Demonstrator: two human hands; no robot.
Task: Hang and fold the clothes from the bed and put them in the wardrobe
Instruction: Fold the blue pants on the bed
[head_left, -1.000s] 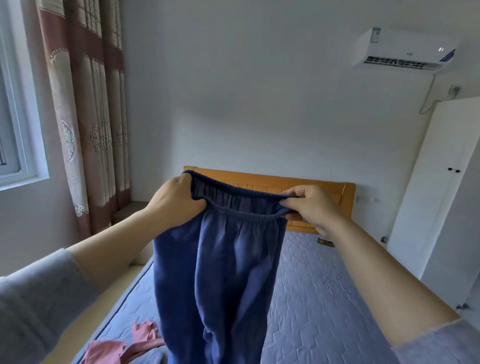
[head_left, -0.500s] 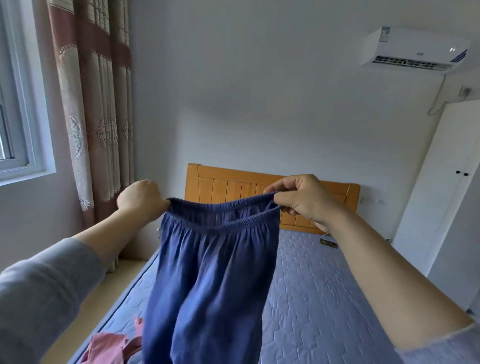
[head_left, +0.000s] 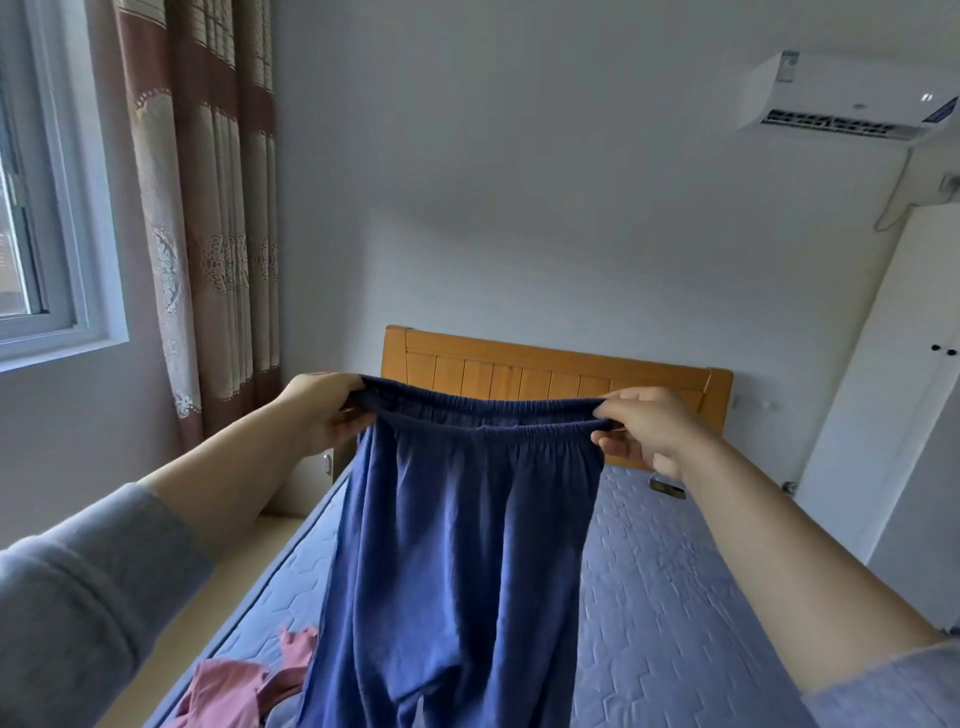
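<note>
A pink garment (head_left: 234, 691) lies on the bed (head_left: 675, 571) at lower left, waiting its turn. The left hand (head_left: 322, 410) grips one end of the waistband of the blue trousers (head_left: 467, 545) and the right hand (head_left: 649, 431) pinches the other end, holding them spread above the bed. The task looks to be at an early stage: nothing is folded, and the wardrobe (head_left: 883, 415) on the right is closed. The sticker on the air conditioner (head_left: 841, 98) is too small to read.

Partly past the bottom edge: blue trousers (head_left: 457, 545), pink garment (head_left: 228, 691)
</note>
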